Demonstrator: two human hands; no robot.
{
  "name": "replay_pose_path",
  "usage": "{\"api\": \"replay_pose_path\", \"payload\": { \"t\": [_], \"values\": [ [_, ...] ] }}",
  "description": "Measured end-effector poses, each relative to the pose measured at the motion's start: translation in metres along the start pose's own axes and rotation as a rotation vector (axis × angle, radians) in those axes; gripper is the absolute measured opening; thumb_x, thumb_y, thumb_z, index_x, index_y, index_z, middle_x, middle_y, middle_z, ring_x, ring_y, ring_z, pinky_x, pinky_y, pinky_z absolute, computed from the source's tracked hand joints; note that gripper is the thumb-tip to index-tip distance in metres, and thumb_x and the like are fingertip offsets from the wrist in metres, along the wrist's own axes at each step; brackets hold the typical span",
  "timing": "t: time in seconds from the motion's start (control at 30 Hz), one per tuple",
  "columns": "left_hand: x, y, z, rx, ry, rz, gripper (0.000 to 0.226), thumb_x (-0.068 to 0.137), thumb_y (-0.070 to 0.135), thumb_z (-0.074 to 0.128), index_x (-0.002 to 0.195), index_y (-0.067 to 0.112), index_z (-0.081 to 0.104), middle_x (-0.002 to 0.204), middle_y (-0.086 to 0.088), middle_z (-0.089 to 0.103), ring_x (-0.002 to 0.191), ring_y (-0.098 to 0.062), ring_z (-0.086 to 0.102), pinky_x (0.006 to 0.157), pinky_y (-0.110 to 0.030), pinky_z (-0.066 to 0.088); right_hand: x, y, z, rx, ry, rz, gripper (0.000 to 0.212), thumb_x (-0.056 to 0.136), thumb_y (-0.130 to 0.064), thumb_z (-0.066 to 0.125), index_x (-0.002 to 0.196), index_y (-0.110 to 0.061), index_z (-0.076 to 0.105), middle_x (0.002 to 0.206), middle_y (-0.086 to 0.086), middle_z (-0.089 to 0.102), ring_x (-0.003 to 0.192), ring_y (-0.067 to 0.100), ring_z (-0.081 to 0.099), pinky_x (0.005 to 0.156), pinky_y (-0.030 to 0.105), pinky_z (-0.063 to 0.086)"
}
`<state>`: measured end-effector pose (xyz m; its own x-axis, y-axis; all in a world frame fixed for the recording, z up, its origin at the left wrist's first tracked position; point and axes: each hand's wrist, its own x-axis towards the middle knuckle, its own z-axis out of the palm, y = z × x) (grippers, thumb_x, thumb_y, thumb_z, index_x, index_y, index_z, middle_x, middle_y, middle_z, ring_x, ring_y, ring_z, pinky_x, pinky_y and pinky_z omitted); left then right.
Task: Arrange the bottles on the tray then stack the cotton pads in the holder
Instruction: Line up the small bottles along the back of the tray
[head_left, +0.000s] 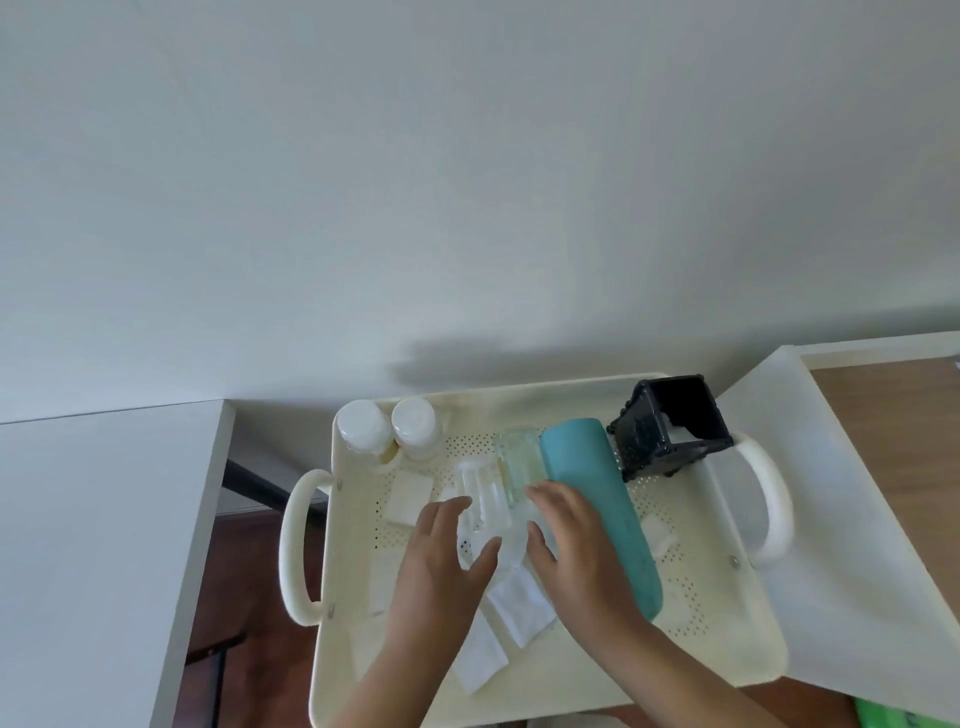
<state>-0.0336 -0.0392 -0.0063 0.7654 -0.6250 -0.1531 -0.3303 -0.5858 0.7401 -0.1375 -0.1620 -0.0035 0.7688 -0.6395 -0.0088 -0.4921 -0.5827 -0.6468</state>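
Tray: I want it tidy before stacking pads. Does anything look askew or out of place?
Yes. The teal bottle and two clear bottles lie on their sides across the tray, while two capped bottles stand upright at its far-left corner. The holder is tipped over at the far right, and pads lie scattered loose.

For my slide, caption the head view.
Left hand and right hand at clear bottles beside teal bottle on cream tray.

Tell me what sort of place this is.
Likely a home room, perhaps a dressing corner: a cream tray holding bottles and cotton pads sits among white furniture by a plain wall, with wood floor below.
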Motion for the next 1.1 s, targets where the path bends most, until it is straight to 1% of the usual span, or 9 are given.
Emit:
{"api": "replay_pose_path", "payload": {
  "t": [0.07,0.13,0.3,0.47,0.7,0.8,0.9,1.0,1.1],
  "values": [
    [-0.004,0.002,0.009,-0.060,0.006,-0.101,0.042,0.081,0.037,0.074,0.115,0.030,0.050,0.113,0.015,0.050,0.088,-0.002,0.056,0.067,-0.011,0.040,-0.004,-0.001,0.006,-0.048,0.010,0.002,0.036,0.089,-0.008,0.065,0.125,-0.009,0.062,0.130,0.007,0.058,0.124,0.020,0.053,0.102,0.022,0.041],
    [-0.008,0.005,0.015,-0.110,0.020,-0.198,0.039,0.079,0.039,0.075,0.105,0.033,0.046,0.109,0.013,0.050,0.082,0.002,0.057,0.061,-0.010,0.039,-0.007,-0.002,0.011,-0.105,0.034,-0.013,0.036,0.083,-0.004,0.071,0.119,-0.006,0.065,0.126,0.012,0.061,0.118,0.026,0.059,0.096,0.028,0.047],
    [-0.009,0.008,0.026,-0.156,0.049,-0.300,0.045,0.076,0.045,0.074,0.105,0.034,0.042,0.108,0.012,0.047,0.082,0.001,0.057,0.065,-0.021,0.043,-0.006,-0.001,0.021,-0.113,0.054,0.011,0.033,0.082,-0.002,0.071,0.114,-0.004,0.065,0.128,0.017,0.058,0.118,0.033,0.057,0.096,0.035,0.050],
    [-0.006,0.010,0.030,-0.238,0.053,-0.386,0.047,0.075,0.044,0.075,0.106,0.030,0.043,0.108,0.011,0.046,0.083,-0.002,0.058,0.066,-0.021,0.043,-0.002,-0.003,0.025,-0.200,0.010,0.010,0.031,0.079,-0.001,0.074,0.110,-0.005,0.067,0.130,0.020,0.057,0.120,0.035,0.055,0.096,0.035,0.052],
    [-0.012,0.007,0.030,-0.208,0.112,-0.378,0.048,0.080,0.033,0.073,0.119,0.022,0.047,0.116,0.006,0.050,0.082,-0.008,0.060,0.069,-0.023,0.046,0.000,0.000,0.030,-0.252,0.008,-0.019,0.032,0.077,0.001,0.075,0.106,-0.007,0.066,0.131,0.019,0.055,0.119,0.035,0.054,0.092,0.034,0.054],
    [-0.015,0.007,0.034,-0.174,0.115,-0.337,0.056,0.079,0.036,0.074,0.125,0.021,0.046,0.118,0.007,0.048,0.088,-0.011,0.060,0.074,-0.026,0.049,0.003,0.001,0.031,-0.288,0.004,-0.004,0.033,0.074,0.001,0.076,0.104,-0.008,0.065,0.128,0.020,0.054,0.108,0.036,0.056,0.082,0.036,0.057],
    [-0.017,0.007,0.038,-0.147,0.105,-0.303,0.063,0.078,0.042,0.075,0.129,0.024,0.043,0.120,0.010,0.045,0.098,-0.014,0.059,0.073,-0.019,0.044,0.008,0.002,0.032,-0.315,0.007,0.012,0.035,0.071,0.002,0.077,0.101,-0.010,0.063,0.127,0.021,0.052,0.099,0.035,0.055,0.071,0.035,0.057],
    [-0.017,0.005,0.040,-0.142,0.105,-0.302,0.063,0.078,0.040,0.076,0.129,0.026,0.041,0.122,0.009,0.045,0.097,-0.014,0.059,0.068,-0.014,0.040,0.012,0.005,0.033,-0.321,-0.008,0.015,0.036,0.071,0.000,0.077,0.099,-0.014,0.060,0.131,0.018,0.046,0.096,0.032,0.055,0.065,0.033,0.057],
    [-0.015,0.004,0.040,-0.159,0.084,-0.321,0.066,0.077,0.038,0.077,0.131,0.026,0.040,0.123,0.009,0.044,0.101,-0.017,0.059,0.072,-0.016,0.041,0.014,0.005,0.034,-0.311,-0.032,0.008,0.038,0.067,0.002,0.078,0.096,-0.015,0.059,0.134,0.018,0.042,0.093,0.032,0.058,0.061,0.032,0.058]
  ]
}}
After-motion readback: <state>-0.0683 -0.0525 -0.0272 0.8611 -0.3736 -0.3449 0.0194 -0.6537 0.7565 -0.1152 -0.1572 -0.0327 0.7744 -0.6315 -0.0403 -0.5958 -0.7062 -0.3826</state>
